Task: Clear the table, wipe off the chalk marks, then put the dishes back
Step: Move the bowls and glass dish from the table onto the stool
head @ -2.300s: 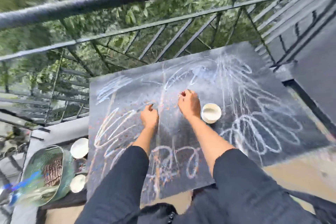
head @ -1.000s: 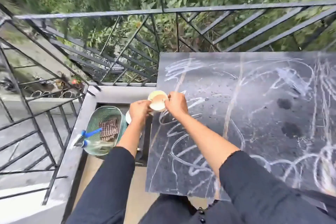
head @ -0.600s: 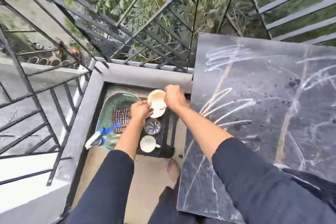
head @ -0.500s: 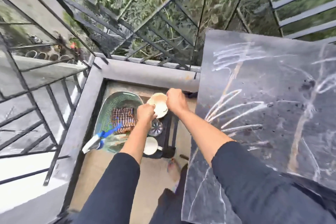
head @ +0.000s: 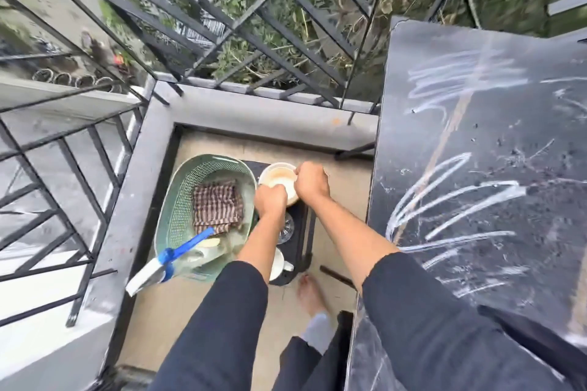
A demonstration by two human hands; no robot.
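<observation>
Both my hands hold a small white bowl (head: 279,178) low over a black stool (head: 301,232) left of the table. My left hand (head: 270,200) grips the bowl's near rim and my right hand (head: 312,181) grips its right rim. On the stool below my left forearm stand a clear glass (head: 286,228) and a white cup (head: 279,263), both partly hidden. The dark table top (head: 476,200) on the right is covered with white and orange chalk marks.
A green mesh basket (head: 181,206) sits on the floor left of the stool, holding a striped cloth (head: 217,205) and a spray bottle with a blue trigger (head: 165,260). Black railings (head: 222,25) and a grey ledge enclose the corner. My bare foot (head: 309,294) stands by the table.
I carried the bowl from the table's left edge down to the stool beside the basket. My view swung left and down, so less of the table shows.
</observation>
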